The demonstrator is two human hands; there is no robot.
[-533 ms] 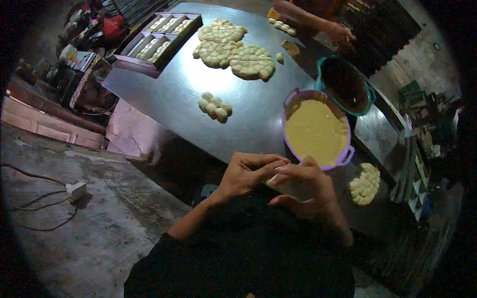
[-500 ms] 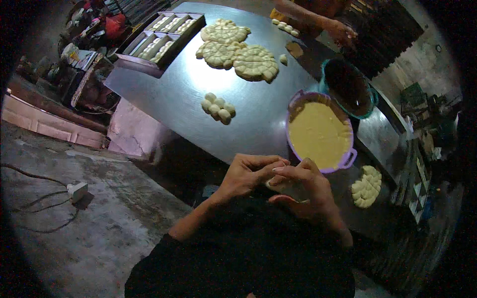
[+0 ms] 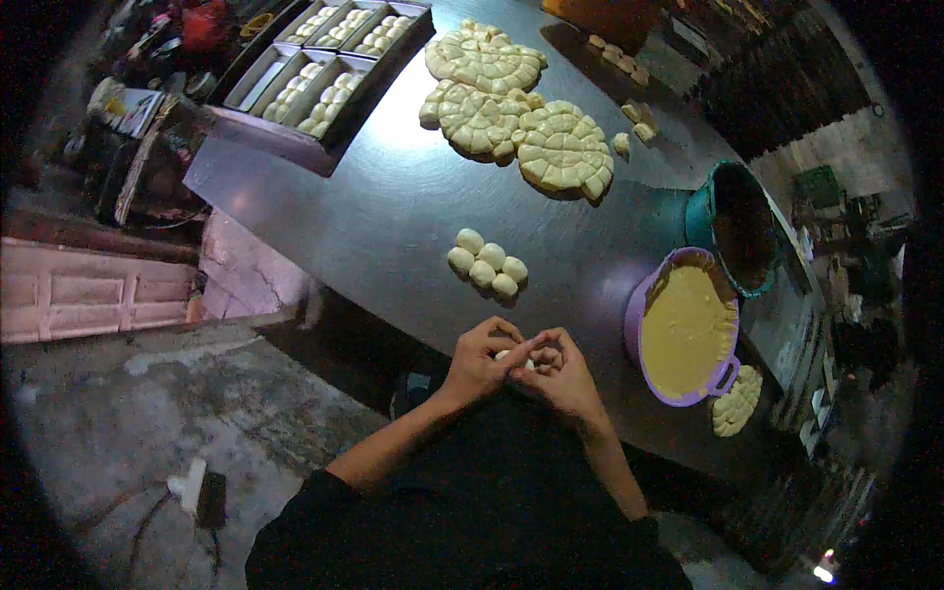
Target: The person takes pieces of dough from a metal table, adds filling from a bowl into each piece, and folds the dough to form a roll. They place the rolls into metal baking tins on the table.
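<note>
My left hand (image 3: 479, 361) and my right hand (image 3: 560, 379) meet at the table's near edge, fingers curled round a pale dough ball (image 3: 521, 362) that they partly hide. Just beyond them on the steel table (image 3: 374, 246) lies a small group of round dough balls (image 3: 488, 264). To the right are a purple tub of yellow batter (image 3: 686, 329) and a scored dough slab (image 3: 737, 401) beside it.
Cut dough slabs (image 3: 565, 147) lie at the back, with smaller pieces (image 3: 619, 59) beyond. Compartmented tins (image 3: 329, 74) with dough balls stand back left, a dark-filled teal tub (image 3: 730, 226) at right. A power strip (image 3: 193, 487) lies on the floor.
The view has swung, shifting the table's contents in the picture. My fingers have closed further round the dough, right hand drawn inward. The co-worker's arm is no longer seen.
</note>
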